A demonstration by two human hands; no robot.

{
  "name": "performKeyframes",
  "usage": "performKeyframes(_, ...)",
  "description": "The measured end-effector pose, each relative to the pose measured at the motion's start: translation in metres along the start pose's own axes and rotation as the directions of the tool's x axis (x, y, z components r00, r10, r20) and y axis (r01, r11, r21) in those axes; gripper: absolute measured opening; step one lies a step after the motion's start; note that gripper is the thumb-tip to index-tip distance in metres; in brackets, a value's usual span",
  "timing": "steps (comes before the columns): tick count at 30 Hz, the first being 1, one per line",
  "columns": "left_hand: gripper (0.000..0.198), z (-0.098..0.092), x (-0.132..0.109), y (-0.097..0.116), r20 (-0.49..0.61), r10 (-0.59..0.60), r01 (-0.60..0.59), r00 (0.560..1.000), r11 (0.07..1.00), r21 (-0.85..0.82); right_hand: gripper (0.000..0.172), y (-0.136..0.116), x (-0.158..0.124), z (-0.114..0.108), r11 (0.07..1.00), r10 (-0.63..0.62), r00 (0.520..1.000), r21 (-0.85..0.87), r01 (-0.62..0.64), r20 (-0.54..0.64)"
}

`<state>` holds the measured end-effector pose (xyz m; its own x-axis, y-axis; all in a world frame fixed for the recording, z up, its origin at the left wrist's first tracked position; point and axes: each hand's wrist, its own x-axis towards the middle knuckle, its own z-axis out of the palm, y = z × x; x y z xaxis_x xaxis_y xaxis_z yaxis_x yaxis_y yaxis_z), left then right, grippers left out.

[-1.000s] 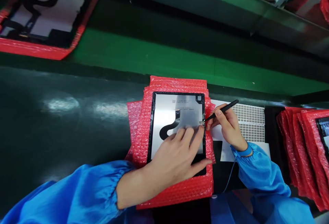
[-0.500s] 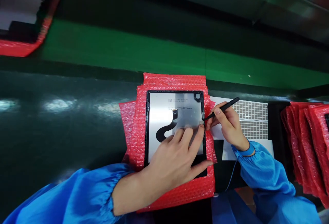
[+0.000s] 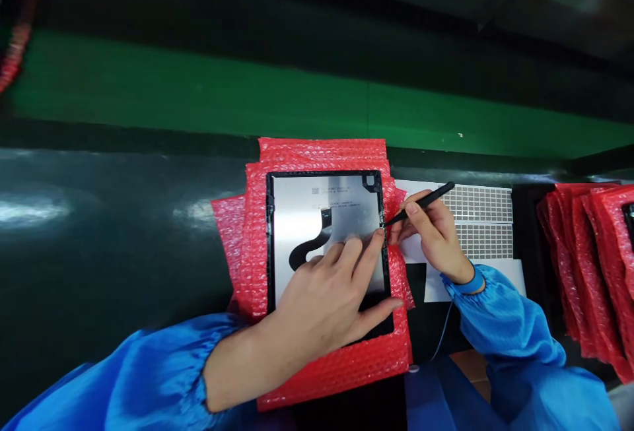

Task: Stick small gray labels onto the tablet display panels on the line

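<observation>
A tablet screen assembly [image 3: 354, 220] with a silver back and black frame lies on red bubble-wrap bags [image 3: 321, 154]. A curved black flex cable [image 3: 308, 251] runs over its silver back. My left hand [image 3: 327, 286] rests across the lower part, fingers spread, with the index fingertip pressing at the right edge. In my right hand [image 3: 436, 233] is a pair of black tweezers [image 3: 421, 203], held like a pen. Their tip meets the frame's right edge, just above my left index fingertip. Whatever small part lies under the tip is too small to make out.
To the right, sheets of small grey rectangular stickers [image 3: 483, 223] lie on the bench beside white paper. More red bubble-wrap bags [image 3: 584, 266] are stacked at far right. A blue wrist strap [image 3: 470, 282] with a thin cord circles my right wrist. A green ledge [image 3: 198, 94] runs along the back.
The whole view has shifted, so the bench things appear slightly farther left. My left index fingertip now covers the small light patch at the frame's right edge. The tweezers stay at that edge.
</observation>
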<state>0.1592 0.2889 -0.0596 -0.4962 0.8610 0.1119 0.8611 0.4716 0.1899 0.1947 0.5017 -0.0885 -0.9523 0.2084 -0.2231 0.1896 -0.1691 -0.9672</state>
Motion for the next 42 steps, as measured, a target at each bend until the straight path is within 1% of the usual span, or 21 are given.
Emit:
performKeyframes(2, 0.077, -0.003, 0.002, -0.002, 0.024, -0.014, 0.014, 1.000, 1.000, -0.013, 0.036, -0.004, -0.010, -0.010, 0.999, -0.036, 0.997, -0.012, 0.036, -0.064)
performKeyframes(5, 0.067, -0.011, 0.005, 0.000, 0.016, -0.003, 0.003, 1.000, 1.000, 0.006, 0.033, -0.010, -0.042, -0.031, 0.992, -0.073, 0.981, -0.115, 0.052, -0.179)
performKeyframes(6, 0.063, -0.013, 0.005, 0.003, 0.002, 0.027, -0.027, 1.000, 0.999, 0.017, 0.031, -0.010, -0.056, -0.038, 0.987, -0.073, 0.976, -0.157, 0.041, -0.203)
performKeyframes(7, 0.061, -0.015, 0.005, 0.008, -0.004, 0.081, -0.081, 0.997, 0.997, 0.018, 0.028, -0.009, -0.071, -0.045, 0.981, -0.067, 0.974, -0.193, 0.025, -0.215)
performKeyframes(8, 0.061, -0.016, 0.004, 0.015, -0.005, 0.159, -0.159, 0.987, 0.987, 0.002, 0.026, -0.006, -0.086, -0.051, 0.975, -0.054, 0.974, -0.222, 0.004, -0.221)
performKeyframes(9, 0.063, -0.016, 0.003, 0.022, 0.008, 0.253, -0.253, 0.967, 0.967, -0.028, 0.024, -0.002, -0.100, -0.055, 0.969, -0.035, 0.975, -0.246, -0.021, -0.220)
performKeyframes(11, 0.073, -0.010, 0.000, 0.038, 0.059, 0.423, -0.416, 0.904, 0.903, -0.104, 0.023, 0.009, -0.124, -0.060, 0.955, 0.012, 0.977, -0.288, -0.073, -0.211)
performKeyframes(12, 0.080, -0.004, -0.001, 0.046, 0.092, 0.477, -0.464, 0.874, 0.876, -0.134, 0.023, 0.015, -0.132, -0.061, 0.947, 0.029, 0.978, -0.308, -0.093, -0.207)
performKeyframes(13, 0.086, 0.002, -0.002, 0.052, 0.128, 0.507, -0.489, 0.852, 0.859, -0.152, 0.024, 0.022, -0.138, -0.061, 0.938, 0.039, 0.978, -0.329, -0.107, -0.207)
performKeyframes(14, 0.092, 0.009, -0.003, 0.057, 0.167, 0.517, -0.495, 0.839, 0.854, -0.158, 0.025, 0.027, -0.143, -0.061, 0.931, 0.042, 0.977, -0.347, -0.115, -0.210)
performKeyframes(16, 0.099, 0.022, -0.004, 0.063, 0.242, 0.515, -0.492, 0.822, 0.857, -0.153, 0.027, 0.037, -0.147, -0.060, 0.919, 0.035, 0.974, -0.375, -0.120, -0.226)
performKeyframes(18, 0.102, 0.030, -0.004, 0.065, 0.303, 0.511, -0.492, 0.805, 0.859, -0.143, 0.027, 0.042, -0.148, -0.058, 0.913, 0.025, 0.969, -0.388, -0.123, -0.247)
performKeyframes(20, 0.102, 0.032, -0.003, 0.065, 0.345, 0.504, -0.487, 0.791, 0.862, -0.142, 0.027, 0.043, -0.149, -0.057, 0.912, 0.020, 0.966, -0.391, -0.124, -0.260)
performKeyframes(23, 0.103, 0.028, -0.001, 0.064, 0.386, 0.496, -0.474, 0.778, 0.866, -0.160, 0.027, 0.043, -0.149, -0.056, 0.908, 0.020, 0.968, -0.400, -0.122, -0.252)
performKeyframes(26, 0.104, 0.026, 0.000, 0.064, 0.392, 0.493, -0.465, 0.776, 0.868, -0.171, 0.026, 0.042, -0.150, -0.057, 0.901, 0.035, 0.972, -0.413, -0.131, -0.232)
performKeyframes(30, 0.105, 0.028, -0.001, 0.064, 0.372, 0.499, -0.469, 0.783, 0.866, -0.174, 0.026, 0.043, -0.148, -0.058, 0.897, 0.059, 0.974, -0.416, -0.148, -0.220)
performKeyframes(32, 0.105, 0.030, -0.001, 0.064, 0.358, 0.509, -0.476, 0.783, 0.861, -0.181, 0.027, 0.043, -0.146, -0.060, 0.923, 0.072, 0.972, -0.355, -0.150, -0.223)
performKeyframes(35, 0.109, 0.033, 0.000, 0.064, 0.354, 0.524, -0.483, 0.775, 0.852, -0.204, 0.028, 0.041, -0.143, -0.063, 0.968, 0.097, 0.963, -0.202, -0.150, -0.252)
performKeyframes(37, 0.113, 0.033, 0.002, 0.064, 0.365, 0.522, -0.475, 0.771, 0.853, -0.217, 0.028, 0.039, -0.142, -0.065, 0.975, 0.108, 0.957, -0.162, -0.155, -0.268)
performKeyframes(39, 0.117, 0.032, 0.003, 0.065, 0.390, 0.518, -0.467, 0.762, 0.855, -0.223, 0.027, 0.038, -0.141, -0.068, 0.964, 0.111, 0.960, -0.206, -0.167, -0.258)
performKeyframes(42, 0.119, 0.033, 0.005, 0.068, 0.431, 0.514, -0.473, 0.741, 0.856, -0.208, 0.027, 0.038, -0.140, -0.071, 0.929, 0.106, 0.967, -0.324, -0.180, -0.232)
